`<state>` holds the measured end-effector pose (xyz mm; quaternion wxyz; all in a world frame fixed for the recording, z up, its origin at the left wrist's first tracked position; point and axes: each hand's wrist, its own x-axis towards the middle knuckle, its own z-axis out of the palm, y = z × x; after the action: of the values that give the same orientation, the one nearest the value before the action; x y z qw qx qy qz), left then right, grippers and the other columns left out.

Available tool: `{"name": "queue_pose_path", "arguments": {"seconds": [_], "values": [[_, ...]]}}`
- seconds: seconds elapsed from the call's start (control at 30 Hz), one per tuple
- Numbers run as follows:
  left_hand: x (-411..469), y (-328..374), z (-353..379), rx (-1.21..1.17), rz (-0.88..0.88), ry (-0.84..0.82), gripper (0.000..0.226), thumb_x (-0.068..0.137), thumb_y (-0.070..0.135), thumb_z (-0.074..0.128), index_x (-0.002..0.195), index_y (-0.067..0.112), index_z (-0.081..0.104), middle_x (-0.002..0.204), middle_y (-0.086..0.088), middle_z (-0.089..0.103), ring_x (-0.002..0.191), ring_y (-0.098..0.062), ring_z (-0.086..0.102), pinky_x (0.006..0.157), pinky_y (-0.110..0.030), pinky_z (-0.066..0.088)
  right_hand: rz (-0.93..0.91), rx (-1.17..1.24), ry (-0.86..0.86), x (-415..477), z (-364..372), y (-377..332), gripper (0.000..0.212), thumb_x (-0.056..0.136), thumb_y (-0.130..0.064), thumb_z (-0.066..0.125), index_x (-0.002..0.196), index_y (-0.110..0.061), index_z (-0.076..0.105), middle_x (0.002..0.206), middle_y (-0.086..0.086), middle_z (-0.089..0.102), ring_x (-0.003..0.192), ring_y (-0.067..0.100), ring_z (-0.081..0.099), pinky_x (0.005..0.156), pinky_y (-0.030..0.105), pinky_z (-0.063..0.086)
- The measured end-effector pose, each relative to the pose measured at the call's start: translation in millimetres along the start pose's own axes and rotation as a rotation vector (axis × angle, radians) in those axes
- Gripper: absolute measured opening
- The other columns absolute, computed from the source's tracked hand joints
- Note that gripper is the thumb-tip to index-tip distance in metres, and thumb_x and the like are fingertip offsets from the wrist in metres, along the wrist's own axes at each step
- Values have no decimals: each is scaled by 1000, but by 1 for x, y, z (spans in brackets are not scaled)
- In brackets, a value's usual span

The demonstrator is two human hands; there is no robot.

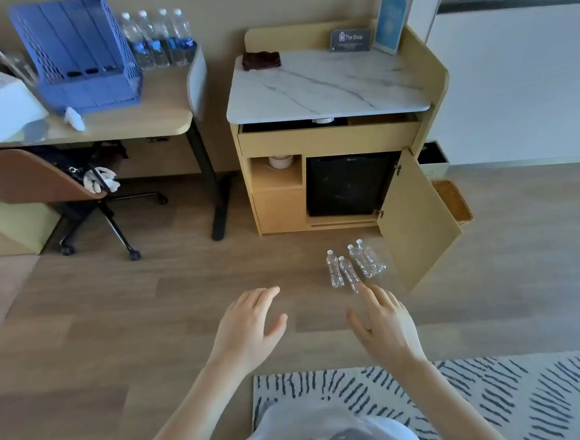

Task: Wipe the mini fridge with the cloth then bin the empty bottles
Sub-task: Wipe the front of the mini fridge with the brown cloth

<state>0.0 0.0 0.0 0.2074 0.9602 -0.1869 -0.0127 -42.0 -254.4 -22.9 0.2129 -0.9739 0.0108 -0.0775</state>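
The black mini fridge (348,185) sits shut inside a wooden cabinet (327,138) whose door (416,224) hangs open to the right. A dark brown cloth (261,60) lies folded on the back left of the cabinet's marble top (324,87). Several empty clear bottles (353,267) stand on the wood floor in front of the fridge. My left hand (248,329) and my right hand (385,326) are stretched out over the floor, fingers apart and holding nothing. The right fingertips are close to the nearest bottle.
A black-lined bin (432,161) stands right of the cabinet, next to a woven basket (452,201). The desk (120,118) at left carries a blue file rack (78,56) and several full water bottles (159,40). A wheeled chair (38,179) sits under it. A patterned rug (500,397) lies near me.
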Motion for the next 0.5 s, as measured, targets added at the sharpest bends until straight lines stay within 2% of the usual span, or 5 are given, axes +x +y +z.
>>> {"name": "queue_pose_path", "arguments": {"seconds": [0.1, 0.27, 0.5], "values": [[4, 3, 0, -10, 1, 8, 47, 95, 36, 60, 137, 16, 57, 133, 6, 63, 124, -13, 57, 99, -28, 47, -7, 6, 0, 1, -2, 7, 40, 85, -22, 73, 120, -7, 64, 107, 5, 68, 96, 30, 65, 80, 39, 53], [15, 15, 3, -30, -41, 78, 46, 96, 36, 58, 137, 17, 56, 133, 6, 62, 124, -13, 56, 98, -29, 46, -33, 4, 1, 17, -6, 17, 42, 88, -24, 68, 126, -8, 62, 118, 5, 67, 106, 29, 62, 87, 39, 52], [32, 9, 2, -23, -56, 109, 44, 94, 35, 60, 134, 18, 58, 129, 7, 64, 118, -13, 59, 93, -27, 46, -45, 34, 4, 42, -2, 17, 41, 93, -30, 61, 128, -10, 61, 120, 3, 66, 105, 26, 61, 86, 37, 51]]}}
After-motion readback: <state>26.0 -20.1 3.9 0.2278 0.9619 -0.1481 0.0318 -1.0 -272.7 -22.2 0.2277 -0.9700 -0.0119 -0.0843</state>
